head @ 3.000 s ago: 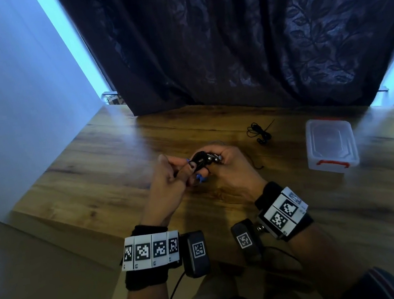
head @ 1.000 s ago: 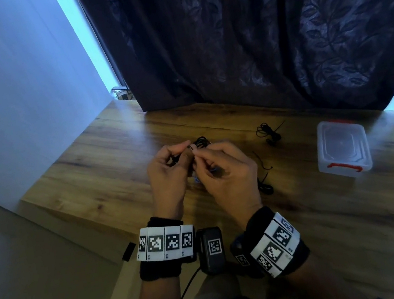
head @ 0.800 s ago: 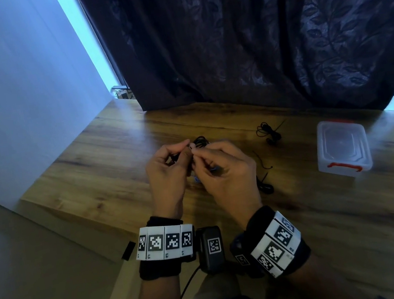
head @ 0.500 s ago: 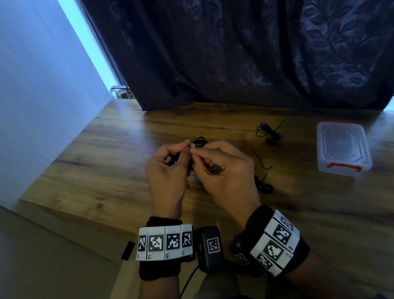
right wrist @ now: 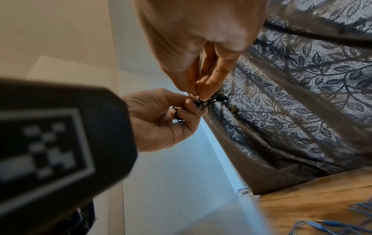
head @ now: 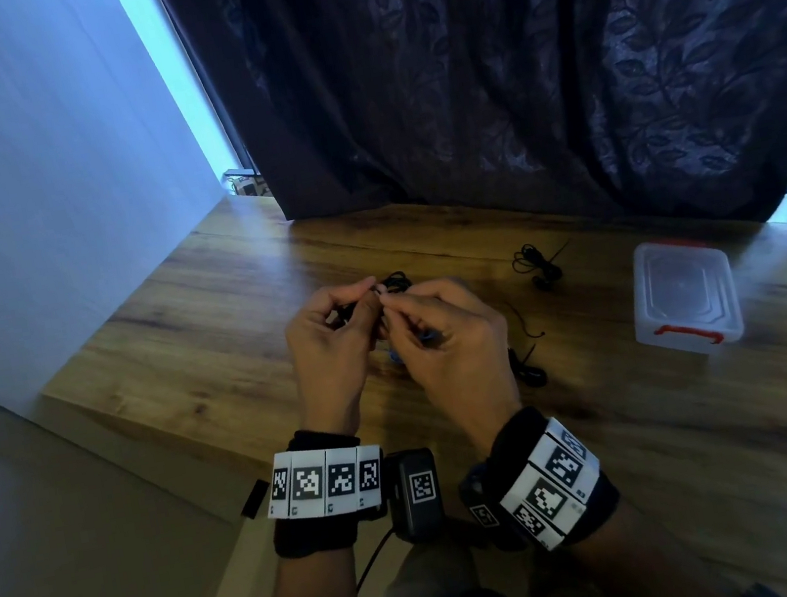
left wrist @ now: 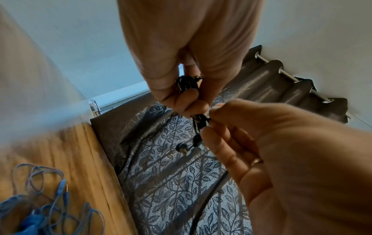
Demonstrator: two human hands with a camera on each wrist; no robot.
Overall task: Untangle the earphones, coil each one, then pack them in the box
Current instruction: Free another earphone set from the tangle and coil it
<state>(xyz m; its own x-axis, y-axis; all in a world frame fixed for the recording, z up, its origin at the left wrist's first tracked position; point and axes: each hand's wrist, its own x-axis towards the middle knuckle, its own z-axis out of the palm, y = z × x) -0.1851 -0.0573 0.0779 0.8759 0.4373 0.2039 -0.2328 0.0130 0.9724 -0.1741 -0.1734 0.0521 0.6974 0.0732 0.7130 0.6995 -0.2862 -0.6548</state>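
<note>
A black earphone bundle (head: 395, 281) is held above the wooden table between both hands. My left hand (head: 361, 298) grips the coiled part (left wrist: 186, 84) in curled fingers. My right hand (head: 389, 300) pinches the cable (left wrist: 201, 120) just beside the left fingertips. Two metal earbuds (left wrist: 192, 146) dangle below the pinch and also show in the right wrist view as earbuds (right wrist: 228, 101). A blue earphone tangle (left wrist: 40, 205) lies on the table under the hands. A second black earphone (head: 537, 266) lies farther back. The clear box (head: 683, 296) with red latches stands at the right, lid on.
More black cable (head: 528, 369) lies on the table (head: 214, 359) just right of my right wrist. A dark leaf-patterned curtain (head: 524, 68) hangs along the table's far edge. A white wall stands at the left, past the table's left edge.
Three seconds ago my right hand cupped the bundle; now its back faces up and its fingertips pinch the cable. Over the last second the hands have hardly moved.
</note>
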